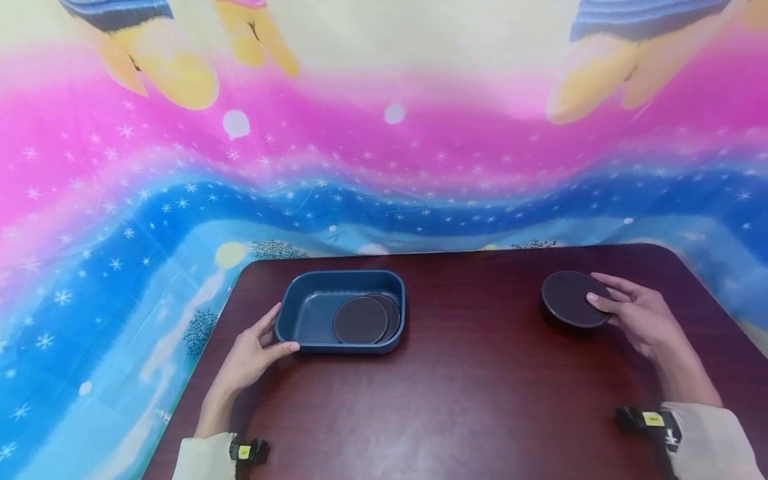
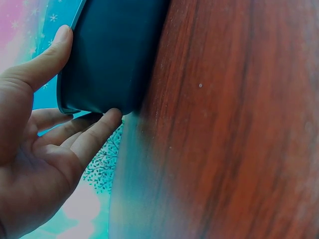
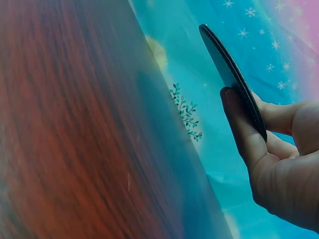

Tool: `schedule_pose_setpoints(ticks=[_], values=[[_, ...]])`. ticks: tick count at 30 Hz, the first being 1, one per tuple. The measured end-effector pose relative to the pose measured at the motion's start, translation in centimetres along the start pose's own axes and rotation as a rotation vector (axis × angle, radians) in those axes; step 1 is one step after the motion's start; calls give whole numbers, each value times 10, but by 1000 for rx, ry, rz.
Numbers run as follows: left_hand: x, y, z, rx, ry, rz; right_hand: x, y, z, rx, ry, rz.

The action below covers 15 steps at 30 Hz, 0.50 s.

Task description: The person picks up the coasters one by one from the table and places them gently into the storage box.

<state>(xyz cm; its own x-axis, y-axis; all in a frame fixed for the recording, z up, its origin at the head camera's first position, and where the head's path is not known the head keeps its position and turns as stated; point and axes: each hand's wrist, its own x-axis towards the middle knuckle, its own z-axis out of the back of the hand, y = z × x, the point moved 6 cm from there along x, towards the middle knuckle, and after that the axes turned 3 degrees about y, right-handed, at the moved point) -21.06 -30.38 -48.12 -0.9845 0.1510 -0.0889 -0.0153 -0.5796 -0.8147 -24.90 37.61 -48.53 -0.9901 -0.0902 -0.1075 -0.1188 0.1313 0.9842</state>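
A dark blue-green rectangular tub (image 1: 312, 348) stands toward the table's far left. Two round dark coasters, the upper one (image 1: 360, 321) partly covering the lower one (image 1: 393, 313), lie in its right half. My left hand (image 1: 252, 353) holds the tub's left end, thumb at the front wall and fingers round the left side. In the left wrist view the same hand (image 2: 55, 124) touches the tub's wall (image 2: 109, 59). At the right, my right hand (image 1: 639, 313) pinches another round dark coaster (image 1: 570, 299), thumb on top. The right wrist view shows this thin coaster (image 3: 234, 79) edge-on above the table.
Everything is on or over a dark red-brown wooden table (image 1: 456, 387) with rounded far corners. A printed cloth (image 1: 384, 153) in pink and blue hangs behind and beside it. Each wrist wears a black strap, the left strap (image 1: 249, 452) and the right strap (image 1: 651, 420).
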Motion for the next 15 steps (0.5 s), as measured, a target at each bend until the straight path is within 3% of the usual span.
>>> schedule_pose_setpoints(ticks=[15], values=[[-1, 0, 0, -12, 0, -11, 4, 4, -20, 22, 22, 19]])
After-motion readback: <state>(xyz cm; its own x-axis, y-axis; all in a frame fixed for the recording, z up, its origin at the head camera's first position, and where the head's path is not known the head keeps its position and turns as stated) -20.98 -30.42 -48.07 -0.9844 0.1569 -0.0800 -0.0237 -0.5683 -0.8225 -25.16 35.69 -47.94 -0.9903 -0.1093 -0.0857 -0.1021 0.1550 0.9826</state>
